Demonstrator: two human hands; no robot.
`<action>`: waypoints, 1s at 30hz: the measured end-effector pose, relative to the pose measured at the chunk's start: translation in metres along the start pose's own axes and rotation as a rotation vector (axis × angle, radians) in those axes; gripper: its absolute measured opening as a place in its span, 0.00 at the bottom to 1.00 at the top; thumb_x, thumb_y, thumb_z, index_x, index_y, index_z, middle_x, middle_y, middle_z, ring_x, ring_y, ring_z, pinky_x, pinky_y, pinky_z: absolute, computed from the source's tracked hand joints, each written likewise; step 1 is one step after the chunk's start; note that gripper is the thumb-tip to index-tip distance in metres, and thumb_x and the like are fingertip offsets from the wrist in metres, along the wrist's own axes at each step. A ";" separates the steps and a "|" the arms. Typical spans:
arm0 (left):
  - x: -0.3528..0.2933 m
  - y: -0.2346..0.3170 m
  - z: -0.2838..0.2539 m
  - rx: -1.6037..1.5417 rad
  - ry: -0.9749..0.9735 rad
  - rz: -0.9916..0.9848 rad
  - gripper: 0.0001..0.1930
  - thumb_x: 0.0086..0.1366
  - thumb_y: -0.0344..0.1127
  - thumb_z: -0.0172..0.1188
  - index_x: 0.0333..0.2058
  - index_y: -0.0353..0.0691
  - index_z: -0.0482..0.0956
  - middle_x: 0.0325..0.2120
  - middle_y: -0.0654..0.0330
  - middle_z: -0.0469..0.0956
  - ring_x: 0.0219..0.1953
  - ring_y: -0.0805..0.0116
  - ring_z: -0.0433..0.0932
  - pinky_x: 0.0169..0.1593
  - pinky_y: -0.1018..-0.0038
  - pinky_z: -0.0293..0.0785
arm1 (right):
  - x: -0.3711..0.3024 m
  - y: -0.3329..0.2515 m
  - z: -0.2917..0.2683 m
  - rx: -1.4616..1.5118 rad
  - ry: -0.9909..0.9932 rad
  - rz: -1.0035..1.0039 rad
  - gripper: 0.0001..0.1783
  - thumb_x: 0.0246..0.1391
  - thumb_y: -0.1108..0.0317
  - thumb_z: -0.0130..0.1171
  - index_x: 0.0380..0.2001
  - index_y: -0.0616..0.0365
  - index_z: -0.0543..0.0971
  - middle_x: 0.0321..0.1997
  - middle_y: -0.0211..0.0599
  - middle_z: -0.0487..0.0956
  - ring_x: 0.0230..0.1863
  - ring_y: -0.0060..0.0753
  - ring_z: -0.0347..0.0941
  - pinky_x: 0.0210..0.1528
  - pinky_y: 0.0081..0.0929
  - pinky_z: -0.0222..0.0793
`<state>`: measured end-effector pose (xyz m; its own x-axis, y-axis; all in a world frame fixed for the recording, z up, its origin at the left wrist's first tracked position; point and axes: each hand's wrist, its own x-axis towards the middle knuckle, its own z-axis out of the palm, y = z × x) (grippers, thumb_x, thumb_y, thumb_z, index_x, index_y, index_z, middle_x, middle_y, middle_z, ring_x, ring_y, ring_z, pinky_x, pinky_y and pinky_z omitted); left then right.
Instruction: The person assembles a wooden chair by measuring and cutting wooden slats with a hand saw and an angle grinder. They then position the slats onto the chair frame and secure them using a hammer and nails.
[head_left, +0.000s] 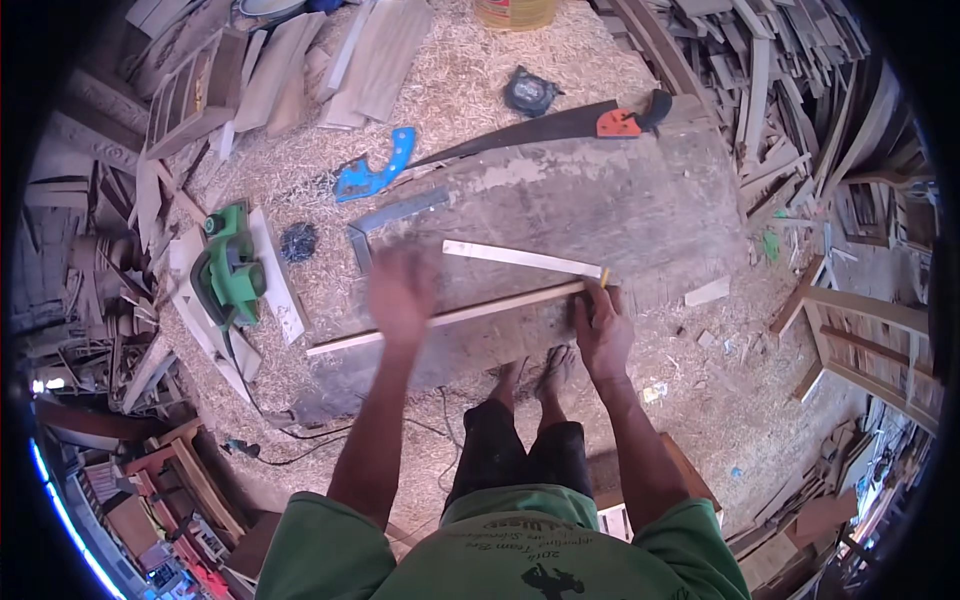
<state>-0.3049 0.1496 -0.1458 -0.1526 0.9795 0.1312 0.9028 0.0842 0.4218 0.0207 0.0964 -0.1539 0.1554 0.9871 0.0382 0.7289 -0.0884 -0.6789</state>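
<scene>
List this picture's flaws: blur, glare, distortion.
Head view, centre: left hand smeared and soft-edged, right hand clearer; head view, lower left: a bright strip washed out to bluish white; head view, rim: fisheye bending, black corners.

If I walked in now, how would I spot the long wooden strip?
Start at the big worn board amid the wood shavings. Across its near side, a thin wooden strip slants up rightward, passing the blurred left hand and ending at the right hand. It is clearly longer than the whiter strip just beyond it.
</scene>
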 end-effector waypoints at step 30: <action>-0.061 0.112 0.052 -0.293 -0.119 0.158 0.23 0.70 0.32 0.61 0.63 0.49 0.82 0.57 0.55 0.79 0.63 0.48 0.71 0.70 0.50 0.62 | -0.002 0.009 0.000 0.065 -0.110 -0.169 0.28 0.65 0.71 0.61 0.68 0.53 0.77 0.57 0.52 0.81 0.48 0.63 0.82 0.48 0.52 0.81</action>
<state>-0.1734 0.1089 -0.1533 0.0433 0.9921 0.1177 0.7554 -0.1096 0.6460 0.0269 0.0932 -0.1600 -0.0422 0.9961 0.0776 0.6931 0.0851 -0.7158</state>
